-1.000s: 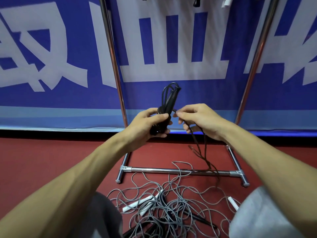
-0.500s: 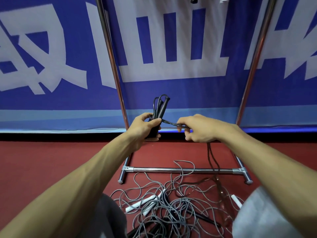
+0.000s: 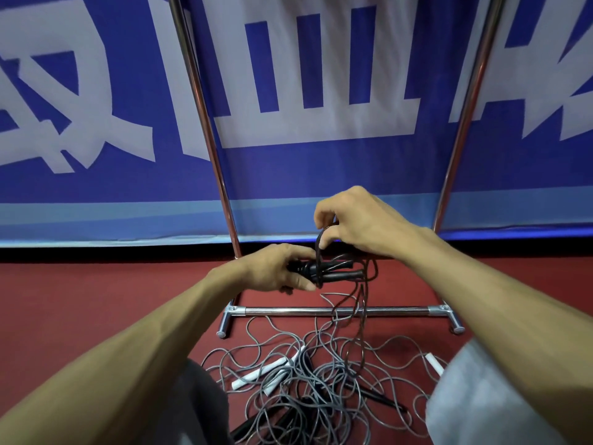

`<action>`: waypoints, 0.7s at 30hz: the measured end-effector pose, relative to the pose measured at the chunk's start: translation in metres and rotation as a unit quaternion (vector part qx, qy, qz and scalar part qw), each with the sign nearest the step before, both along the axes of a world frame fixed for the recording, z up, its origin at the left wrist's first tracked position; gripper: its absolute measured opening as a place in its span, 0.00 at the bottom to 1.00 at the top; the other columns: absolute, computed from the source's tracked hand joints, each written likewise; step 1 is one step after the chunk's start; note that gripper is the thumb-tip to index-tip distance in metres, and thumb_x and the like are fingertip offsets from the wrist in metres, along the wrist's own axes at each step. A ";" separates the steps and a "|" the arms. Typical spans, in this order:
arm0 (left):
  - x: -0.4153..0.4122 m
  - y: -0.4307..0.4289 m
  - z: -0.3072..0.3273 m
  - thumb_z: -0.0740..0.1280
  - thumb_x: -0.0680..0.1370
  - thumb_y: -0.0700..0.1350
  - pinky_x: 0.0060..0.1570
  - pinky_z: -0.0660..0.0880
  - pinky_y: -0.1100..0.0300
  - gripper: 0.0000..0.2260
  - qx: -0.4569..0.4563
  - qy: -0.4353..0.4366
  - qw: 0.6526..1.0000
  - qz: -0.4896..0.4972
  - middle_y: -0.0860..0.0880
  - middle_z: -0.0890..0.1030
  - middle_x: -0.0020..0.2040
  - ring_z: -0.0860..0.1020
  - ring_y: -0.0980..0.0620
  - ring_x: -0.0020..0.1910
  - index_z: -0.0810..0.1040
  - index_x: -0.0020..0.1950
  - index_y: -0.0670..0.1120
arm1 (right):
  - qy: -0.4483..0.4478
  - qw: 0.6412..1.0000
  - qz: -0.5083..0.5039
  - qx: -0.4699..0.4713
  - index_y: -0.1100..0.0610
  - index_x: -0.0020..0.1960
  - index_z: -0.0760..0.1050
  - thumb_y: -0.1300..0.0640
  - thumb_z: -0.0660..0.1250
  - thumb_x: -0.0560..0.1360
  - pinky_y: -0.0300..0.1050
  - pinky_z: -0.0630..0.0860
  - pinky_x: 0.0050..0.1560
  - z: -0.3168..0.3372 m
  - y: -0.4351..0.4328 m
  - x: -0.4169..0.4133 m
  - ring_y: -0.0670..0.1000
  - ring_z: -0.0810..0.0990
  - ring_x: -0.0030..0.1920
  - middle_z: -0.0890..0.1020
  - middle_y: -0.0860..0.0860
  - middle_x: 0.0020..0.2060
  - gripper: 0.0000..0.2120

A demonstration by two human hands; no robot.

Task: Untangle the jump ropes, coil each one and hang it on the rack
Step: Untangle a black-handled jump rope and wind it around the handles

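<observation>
My left hand (image 3: 278, 268) grips a black jump rope (image 3: 340, 273) by its bundled handles and coils, held level in front of the rack. Just above the bundle, my right hand (image 3: 356, 221) pinches a loop of the black cord that passes round it. The rest of that cord hangs down to the floor. There, a tangle of grey ropes (image 3: 308, 380) with white handles (image 3: 256, 375) and black handles lies between my knees. The metal rack (image 3: 321, 311) stands behind it, and its top is out of view.
The rack's two chrome uprights (image 3: 205, 130) rise in front of a blue and white banner (image 3: 96, 123). The floor (image 3: 80, 300) is red. My knees in grey fabric (image 3: 481, 396) frame the rope pile at the bottom.
The bundle went from upright to level and dropped lower. My right hand rose above it, drawing the cord over and round the bundle.
</observation>
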State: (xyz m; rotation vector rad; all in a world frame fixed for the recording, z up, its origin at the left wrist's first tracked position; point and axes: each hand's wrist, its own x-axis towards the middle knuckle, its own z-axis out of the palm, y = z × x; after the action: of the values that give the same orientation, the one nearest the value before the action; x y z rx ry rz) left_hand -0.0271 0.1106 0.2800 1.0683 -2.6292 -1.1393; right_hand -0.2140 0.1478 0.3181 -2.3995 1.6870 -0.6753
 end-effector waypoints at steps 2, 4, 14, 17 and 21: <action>-0.003 0.003 -0.001 0.74 0.74 0.42 0.40 0.72 0.67 0.14 -0.033 -0.004 0.999 -0.010 0.47 0.78 0.42 0.74 0.52 0.38 0.77 0.58 0.50 | -0.021 0.999 -0.034 0.011 0.52 0.41 0.78 0.51 0.79 0.65 0.45 0.74 0.38 -0.002 -0.001 -0.003 0.50 0.78 0.40 0.82 0.47 0.37 0.11; -0.003 0.003 0.002 0.73 0.75 0.42 0.41 0.71 0.67 0.14 -0.039 0.016 0.999 -0.008 0.47 0.77 0.43 0.73 0.53 0.39 0.76 0.57 0.51 | -0.057 0.996 -0.071 0.021 0.53 0.38 0.78 0.49 0.80 0.63 0.42 0.71 0.34 -0.003 -0.002 -0.008 0.46 0.77 0.36 0.81 0.46 0.35 0.12; -0.002 0.016 0.019 0.74 0.73 0.54 0.36 0.67 0.65 0.07 -0.071 0.095 0.992 0.045 0.58 0.72 0.31 0.70 0.58 0.32 0.79 0.46 0.55 | -0.248 0.942 -0.134 0.183 0.59 0.39 0.82 0.50 0.79 0.66 0.34 0.70 0.30 -0.003 -0.002 -0.017 0.45 0.74 0.29 0.79 0.49 0.28 0.13; -0.001 0.012 0.024 0.71 0.77 0.52 0.45 0.74 0.56 0.07 -0.065 0.153 0.983 0.073 0.51 0.80 0.39 0.77 0.49 0.39 0.81 0.54 0.54 | -0.349 0.903 -0.119 0.219 0.60 0.41 0.80 0.64 0.70 0.75 0.38 0.74 0.34 -0.001 -0.003 -0.021 0.49 0.75 0.32 0.78 0.53 0.31 0.04; -0.002 0.008 0.027 0.68 0.79 0.50 0.42 0.73 0.52 0.08 -0.025 0.230 0.962 0.143 0.51 0.80 0.40 0.74 0.51 0.38 0.80 0.57 0.51 | -0.375 0.901 -0.085 0.201 0.60 0.44 0.79 0.64 0.62 0.80 0.41 0.77 0.35 -0.003 -0.004 -0.014 0.50 0.76 0.31 0.78 0.54 0.32 0.09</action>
State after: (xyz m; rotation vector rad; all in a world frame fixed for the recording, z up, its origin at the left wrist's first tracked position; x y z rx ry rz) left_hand -0.0293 0.1187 0.3071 0.9872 -2.0618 -1.0901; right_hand -0.2280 0.1437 0.3154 -1.4411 1.4904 -0.9908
